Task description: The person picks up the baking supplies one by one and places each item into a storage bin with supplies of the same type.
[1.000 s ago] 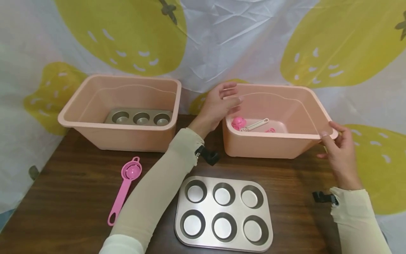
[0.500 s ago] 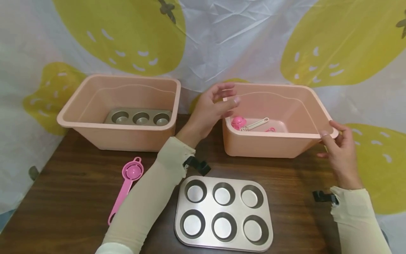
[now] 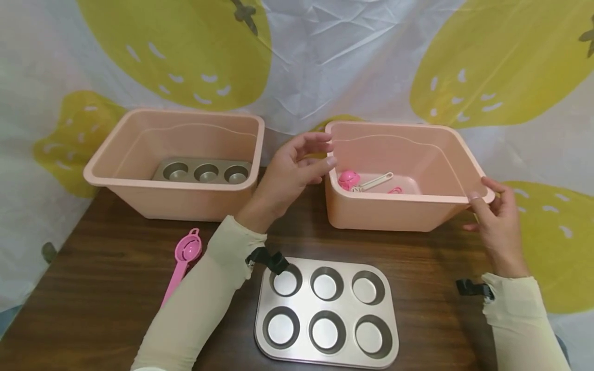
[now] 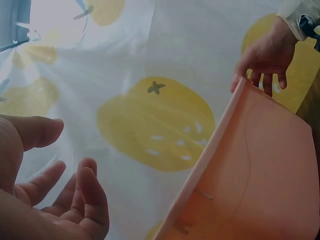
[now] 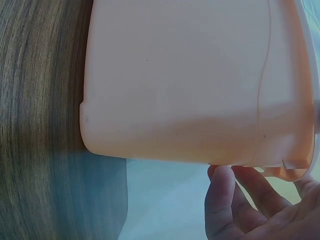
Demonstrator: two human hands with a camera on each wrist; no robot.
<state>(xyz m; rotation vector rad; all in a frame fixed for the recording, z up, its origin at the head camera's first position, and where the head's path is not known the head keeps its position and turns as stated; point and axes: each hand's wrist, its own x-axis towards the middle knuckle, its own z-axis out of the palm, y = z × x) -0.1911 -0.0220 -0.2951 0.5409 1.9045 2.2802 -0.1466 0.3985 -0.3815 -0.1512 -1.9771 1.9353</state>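
My right hand (image 3: 501, 226) grips the right rim corner of the right pink bin (image 3: 380, 214), thumb on top; the right wrist view has its fingers (image 5: 220, 195) against the bin's outer wall. My left hand (image 3: 290, 172) holds nothing. It hovers between the two bins, fingers loosely bent and thumb apart, its tips near the right bin's left rim. Inside that bin lie a pink round piece (image 3: 349, 179), a cream-handled whisk (image 3: 376, 182) and a small pink loop (image 3: 395, 190). A silver muffin pan (image 3: 303, 304) rests on the table in front.
The left pink bin (image 3: 185, 198) holds another muffin pan (image 3: 218, 166). A pink egg separator (image 3: 187, 250) lies on the wooden table (image 3: 93, 273), partly behind my left forearm. A lemon-print cloth (image 3: 325, 62) hangs behind the bins.
My left hand has drawn back leftward and slightly down, away from the right bin's left rim. The right hand keeps its grip, and the bins stay in place. The egg separator has shifted slightly left.
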